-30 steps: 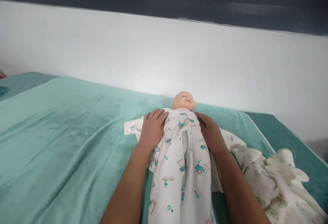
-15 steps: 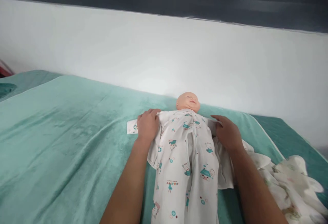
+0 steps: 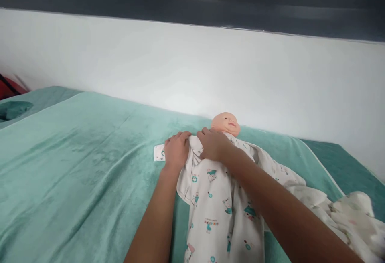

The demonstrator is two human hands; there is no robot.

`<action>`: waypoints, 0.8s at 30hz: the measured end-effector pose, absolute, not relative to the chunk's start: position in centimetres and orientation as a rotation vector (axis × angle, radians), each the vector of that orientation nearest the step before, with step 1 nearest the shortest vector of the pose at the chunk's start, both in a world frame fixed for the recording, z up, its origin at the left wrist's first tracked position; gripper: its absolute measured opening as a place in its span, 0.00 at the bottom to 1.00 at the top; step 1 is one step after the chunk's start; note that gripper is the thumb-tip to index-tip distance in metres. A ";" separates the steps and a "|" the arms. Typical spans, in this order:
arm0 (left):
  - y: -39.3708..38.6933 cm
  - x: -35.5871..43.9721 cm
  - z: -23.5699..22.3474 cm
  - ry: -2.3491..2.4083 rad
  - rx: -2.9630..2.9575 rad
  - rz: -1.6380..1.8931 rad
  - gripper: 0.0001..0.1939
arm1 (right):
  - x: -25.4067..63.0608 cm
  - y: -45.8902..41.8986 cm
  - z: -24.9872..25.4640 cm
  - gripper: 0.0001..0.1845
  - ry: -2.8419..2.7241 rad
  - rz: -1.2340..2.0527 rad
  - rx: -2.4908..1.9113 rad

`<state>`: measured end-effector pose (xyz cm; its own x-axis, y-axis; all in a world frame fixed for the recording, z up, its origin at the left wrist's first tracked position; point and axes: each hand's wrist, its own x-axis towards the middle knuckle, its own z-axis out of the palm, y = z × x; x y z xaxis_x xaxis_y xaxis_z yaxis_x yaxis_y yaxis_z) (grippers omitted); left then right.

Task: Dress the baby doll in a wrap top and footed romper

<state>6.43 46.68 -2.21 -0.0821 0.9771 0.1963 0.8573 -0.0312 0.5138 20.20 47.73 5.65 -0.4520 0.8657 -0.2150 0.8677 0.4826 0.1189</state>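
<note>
A baby doll (image 3: 225,122) lies on its back, dressed in a white printed romper (image 3: 210,199) over a white top. My left hand (image 3: 177,148) is wrapped over the top's sleeve (image 3: 159,153) on the left, and the cuff sticks out past it. My right hand (image 3: 215,144) reaches across the doll's chest, its fingers curled on the white cloth at the left shoulder. Fabric is bunched between the two hands. My right forearm covers part of the romper, and the doll's arms are hidden inside the cloth.
A green plush blanket (image 3: 90,166) covers the bed, with soft folds at left. Crumpled white printed cloth (image 3: 351,219) lies at right. Behind stands a white wall (image 3: 150,62) below a dark window frame (image 3: 240,10). A red item (image 3: 10,88) shows at far left.
My right hand has moved left from the right sleeve across the chest to the left shoulder. My left hand stays at the left sleeve. The view has shifted slightly.
</note>
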 end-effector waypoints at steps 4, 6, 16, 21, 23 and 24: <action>46.6 6.3 -2.1 2.072 1.865 0.790 0.20 | 21.6 47.4 6.0 0.19 2.504 -0.014 1.460; 46.7 6.3 -2.1 2.090 1.862 0.779 0.19 | 21.0 47.8 5.7 0.17 2.514 0.000 1.446; 46.8 6.3 -2.5 2.109 1.763 0.878 0.19 | 20.2 50.5 5.9 0.21 2.562 -0.289 1.229; 46.7 6.1 -2.5 2.107 1.666 1.029 0.21 | 22.2 49.2 9.0 0.14 2.511 -0.208 1.390; 46.6 5.8 -2.5 2.102 1.659 0.995 0.21 | 22.9 48.7 10.4 0.12 2.475 -0.184 1.475; 46.6 5.7 -2.5 2.103 1.655 0.968 0.21 | 23.2 48.5 10.9 0.12 2.459 -0.171 1.516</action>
<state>5.66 46.64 -2.51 -0.2949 0.9399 0.1722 0.7420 0.1117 0.6610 23.23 48.47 10.90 -0.4287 0.8624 -0.2694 0.8913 0.4524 0.0300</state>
